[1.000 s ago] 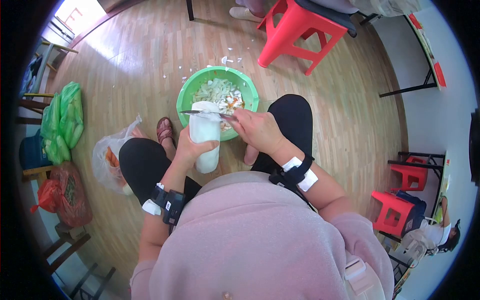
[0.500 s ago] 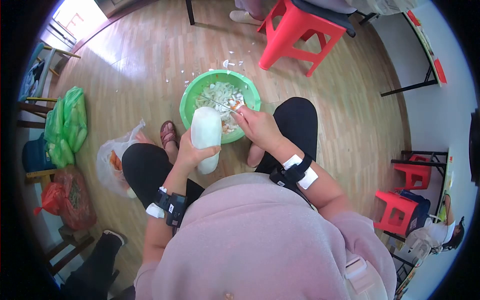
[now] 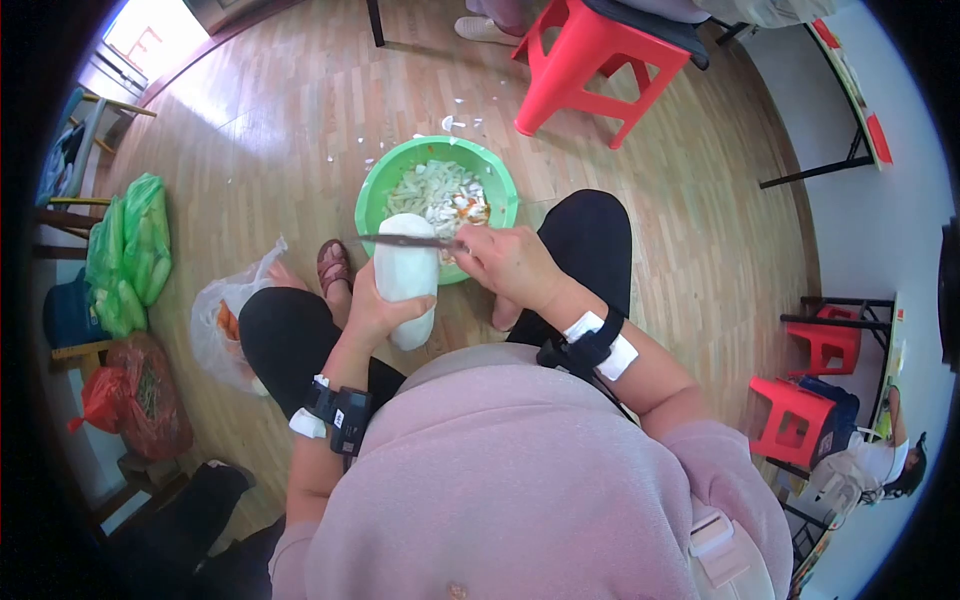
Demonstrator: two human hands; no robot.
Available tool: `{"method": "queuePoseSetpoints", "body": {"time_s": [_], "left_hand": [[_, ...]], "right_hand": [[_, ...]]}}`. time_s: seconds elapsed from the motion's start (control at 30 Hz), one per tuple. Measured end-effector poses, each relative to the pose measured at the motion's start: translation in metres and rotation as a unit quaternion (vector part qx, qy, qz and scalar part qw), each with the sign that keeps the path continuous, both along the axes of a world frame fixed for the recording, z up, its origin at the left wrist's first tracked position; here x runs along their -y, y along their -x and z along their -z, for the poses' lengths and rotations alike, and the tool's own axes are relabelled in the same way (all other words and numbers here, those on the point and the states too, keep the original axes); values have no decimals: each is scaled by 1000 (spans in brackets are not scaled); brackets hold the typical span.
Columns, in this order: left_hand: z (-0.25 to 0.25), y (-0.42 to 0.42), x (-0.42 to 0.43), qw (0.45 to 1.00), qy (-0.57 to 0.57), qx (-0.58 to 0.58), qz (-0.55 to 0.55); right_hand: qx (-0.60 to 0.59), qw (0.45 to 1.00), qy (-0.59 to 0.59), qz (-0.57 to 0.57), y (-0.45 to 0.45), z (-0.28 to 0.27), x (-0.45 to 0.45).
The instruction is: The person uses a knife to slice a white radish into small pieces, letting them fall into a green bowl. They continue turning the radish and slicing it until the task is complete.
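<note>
My left hand (image 3: 378, 302) is wrapped round a thick white radish (image 3: 407, 275), which stands out over the near edge of a green basin (image 3: 508, 200). In my right hand (image 3: 508, 262) is the handle of a knife (image 3: 405, 240). Its blade lies crosswise over the upper part of the radish, pointing left. White and some orange vegetable pieces (image 3: 440, 190) fill the bottom of the basin, partly hidden behind the radish and the knife.
White scraps (image 3: 450, 123) lie on the floor beyond the basin. A clear plastic bag (image 3: 222, 330) with orange vegetables sits by my left knee. Green bags (image 3: 130, 250) and a red bag (image 3: 150, 395) are at the left. A red stool (image 3: 610, 75) stands ahead, near another person's shoe (image 3: 487, 30).
My right hand has turned the knife from slanting above the basin to lying across the radish. The radish stays in my left hand. A dark-clothed leg at lower left has shifted.
</note>
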State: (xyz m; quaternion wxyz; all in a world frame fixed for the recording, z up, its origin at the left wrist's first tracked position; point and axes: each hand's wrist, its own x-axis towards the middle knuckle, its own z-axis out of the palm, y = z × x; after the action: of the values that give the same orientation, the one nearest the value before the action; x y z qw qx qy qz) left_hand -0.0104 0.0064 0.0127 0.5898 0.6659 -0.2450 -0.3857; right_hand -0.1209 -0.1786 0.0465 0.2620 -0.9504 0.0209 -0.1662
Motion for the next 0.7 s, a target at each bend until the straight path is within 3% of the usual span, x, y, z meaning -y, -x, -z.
{"method": "queuePoseSetpoints", "body": {"time_s": [0.03, 0.1, 0.17, 0.33, 0.53, 0.7], "left_hand": [[0, 0, -1, 1000, 12, -20, -5], [-2, 1, 0, 999, 25, -39, -8], [-6, 0, 0, 998, 51, 26, 26], [-7, 2, 3, 999, 5, 33, 35], [4, 0, 4, 999, -1, 27, 25], [-8, -2, 7, 997, -32, 42, 51]], "right_hand": [[0, 1000, 1, 0, 0, 8, 5], [-114, 989, 53, 73, 2, 31, 18], [-123, 988, 39, 90, 11, 43, 21], [-151, 980, -23, 124, 12, 32, 20], [-35, 996, -74, 32, 7, 5, 6], [-9, 999, 13, -48, 3, -18, 0]]}}
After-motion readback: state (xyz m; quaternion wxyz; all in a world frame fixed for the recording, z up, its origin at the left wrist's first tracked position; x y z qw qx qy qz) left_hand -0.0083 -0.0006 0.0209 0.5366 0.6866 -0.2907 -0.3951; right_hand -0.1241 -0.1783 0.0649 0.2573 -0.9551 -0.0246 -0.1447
